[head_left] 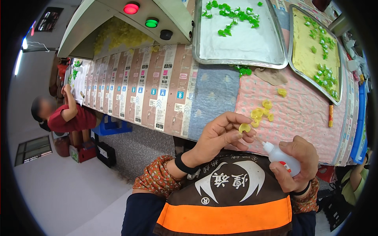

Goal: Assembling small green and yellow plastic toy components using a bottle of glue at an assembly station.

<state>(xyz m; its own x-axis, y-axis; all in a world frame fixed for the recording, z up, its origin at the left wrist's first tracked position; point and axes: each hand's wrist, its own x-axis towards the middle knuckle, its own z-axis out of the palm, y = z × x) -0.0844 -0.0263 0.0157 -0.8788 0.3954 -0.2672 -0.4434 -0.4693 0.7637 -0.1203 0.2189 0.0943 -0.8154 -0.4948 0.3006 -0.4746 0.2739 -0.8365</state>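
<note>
My left hand point(221, 131) pinches a small yellow translucent piece point(244, 128) between thumb and fingers, just above the table's near edge. My right hand point(298, 161) grips a small white squeeze bottle point(280, 157) whose thin nozzle points up-left at the yellow piece, its tip almost touching it. A little heap of similar yellow pieces point(260, 113) lies on the pink cloth point(307, 114) just beyond my left hand, with one more yellow piece point(282, 92) farther back.
Two metal trays stand at the back: one point(240, 43) with green pieces on white, another point(315, 51) with green pieces on yellow. An orange marker point(330, 115) lies at right. Another person in a red shirt point(69, 116) sits far left at the long table. A hood with red and green lights point(141, 15) hangs above.
</note>
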